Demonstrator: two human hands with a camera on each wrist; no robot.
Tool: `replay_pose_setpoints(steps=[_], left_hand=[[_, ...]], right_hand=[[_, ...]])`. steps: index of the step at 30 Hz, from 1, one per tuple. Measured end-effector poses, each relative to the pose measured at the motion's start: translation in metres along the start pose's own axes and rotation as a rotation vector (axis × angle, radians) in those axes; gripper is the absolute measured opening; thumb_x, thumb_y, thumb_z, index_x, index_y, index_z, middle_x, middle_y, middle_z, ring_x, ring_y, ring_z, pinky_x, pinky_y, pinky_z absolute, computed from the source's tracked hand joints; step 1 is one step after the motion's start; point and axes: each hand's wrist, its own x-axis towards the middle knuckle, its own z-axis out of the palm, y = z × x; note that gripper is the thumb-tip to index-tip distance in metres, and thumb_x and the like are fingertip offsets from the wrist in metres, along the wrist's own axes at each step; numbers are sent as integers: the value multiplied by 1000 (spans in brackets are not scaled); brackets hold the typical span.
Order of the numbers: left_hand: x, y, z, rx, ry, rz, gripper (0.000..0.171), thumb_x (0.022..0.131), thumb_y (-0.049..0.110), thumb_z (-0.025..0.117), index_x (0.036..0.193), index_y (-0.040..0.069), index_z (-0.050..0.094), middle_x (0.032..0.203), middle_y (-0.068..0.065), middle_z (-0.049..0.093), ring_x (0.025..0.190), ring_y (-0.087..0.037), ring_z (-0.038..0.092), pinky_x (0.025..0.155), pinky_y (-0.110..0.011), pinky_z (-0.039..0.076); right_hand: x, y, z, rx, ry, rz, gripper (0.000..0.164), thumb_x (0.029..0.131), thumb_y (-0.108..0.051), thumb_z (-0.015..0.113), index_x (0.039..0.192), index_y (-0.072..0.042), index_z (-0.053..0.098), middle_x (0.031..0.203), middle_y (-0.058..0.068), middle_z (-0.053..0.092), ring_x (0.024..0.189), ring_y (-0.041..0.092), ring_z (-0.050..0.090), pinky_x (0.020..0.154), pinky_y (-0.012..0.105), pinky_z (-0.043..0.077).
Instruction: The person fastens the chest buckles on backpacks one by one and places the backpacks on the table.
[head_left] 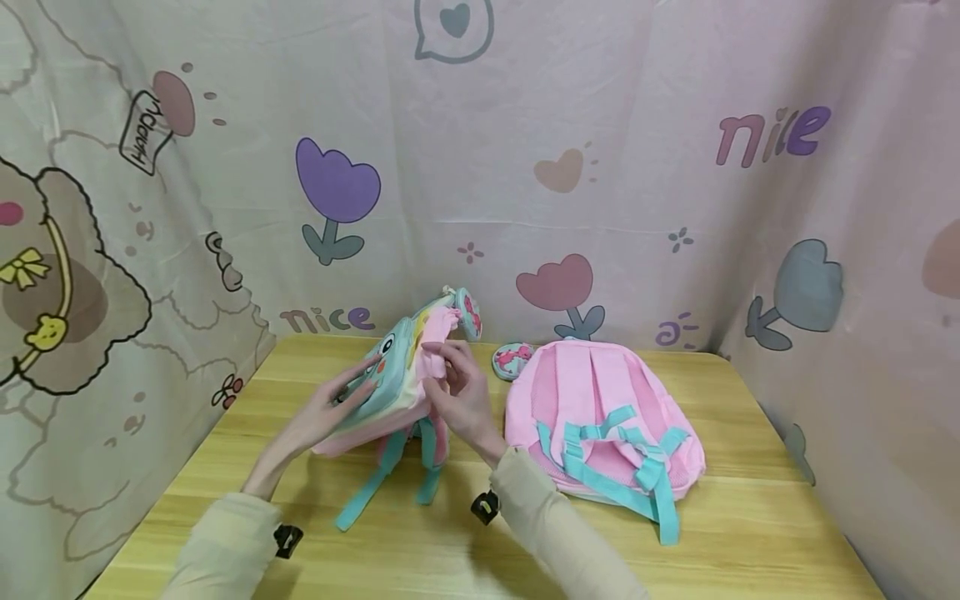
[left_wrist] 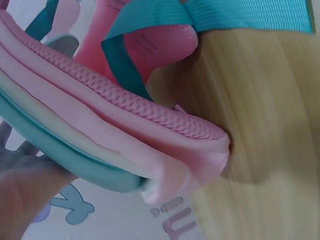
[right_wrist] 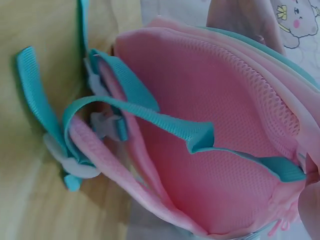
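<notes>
A small child's backpack [head_left: 390, 375], teal in front with a cartoon face and pink at the sides and back, is held tilted above the table's left half. My left hand [head_left: 326, 408] rests on its front with fingers extended. My right hand [head_left: 465, 396] pinches the pink fabric at the pack's side. In the right wrist view, the pink mesh back panel [right_wrist: 215, 115] faces the camera, with teal webbing straps [right_wrist: 145, 112] hanging loose. The left wrist view shows the pack's rounded pink edge [left_wrist: 150, 135]. Part of the right fingertips is hidden behind the fabric.
A second pink backpack [head_left: 600, 417] lies on the wooden table [head_left: 720, 517] to the right, straps up. Beside its top is a round patterned piece [head_left: 513, 361]; a similar one [head_left: 468, 313] hangs at the held pack. A printed curtain [head_left: 480, 167] encloses the table's back and sides.
</notes>
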Motion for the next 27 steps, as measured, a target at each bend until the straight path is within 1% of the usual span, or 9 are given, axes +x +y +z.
replay_pose_setpoints(steps=[2,4,6,8,10,13,20,24,27], left_hand=[[3,3,2,-22,-6,27,51,108,22,47,156,8,37,160,-21,37,146,-45,35,115,-36,42],[6,5,4,-43,-9,37,51,109,22,44,157,10,34,162,-19,35,148,-43,34,110,-15,38],[9,7,5,-66,-11,32,51,109,23,42,159,13,32,163,-18,32,149,-42,32,107,-7,31],[11,9,7,-81,-9,20,51,110,25,40,159,16,30,165,-17,29,151,-40,29,116,-17,30],[14,12,8,-94,-7,6,51,111,26,38,160,17,28,165,-16,27,152,-40,26,124,-36,27],[17,16,8,-128,-4,-15,53,111,29,36,161,15,25,167,-16,23,154,-40,21,124,-59,18],[26,26,8,-212,-9,-27,58,111,35,30,162,13,15,169,-17,14,154,-42,17,123,-60,19],[28,29,9,-304,-31,-10,59,111,37,27,163,14,7,168,-21,10,151,-47,20,117,-61,28],[27,29,9,-357,-47,-18,61,111,40,23,163,14,2,169,-22,4,152,-50,15,115,-66,27]], right_hand=[[4,-2,0,-11,-6,-20,43,83,19,57,125,14,60,115,28,46,84,7,44,62,18,31],[9,-5,0,-22,-15,-41,42,83,19,56,124,14,60,116,28,47,84,7,43,62,18,31],[14,-9,0,-37,-28,-60,41,83,18,56,124,14,60,117,29,47,83,7,42,62,16,32],[20,-13,1,-55,-46,-75,40,84,18,56,123,14,61,117,28,48,83,8,43,63,13,32],[26,-17,0,-76,-63,-92,39,84,17,57,123,13,61,116,27,48,83,8,43,63,12,33],[36,-22,0,-109,-91,-119,37,85,16,57,122,13,62,113,25,49,81,8,43,62,13,34],[57,-34,-1,-236,-150,-167,36,86,9,63,122,7,65,116,21,55,98,15,49,66,16,41],[64,-38,-1,-257,-196,-172,36,86,10,61,122,7,66,115,21,56,86,19,48,62,20,38],[62,-37,0,-254,-234,-153,38,86,11,61,123,8,64,115,22,55,79,21,45,60,19,36]])
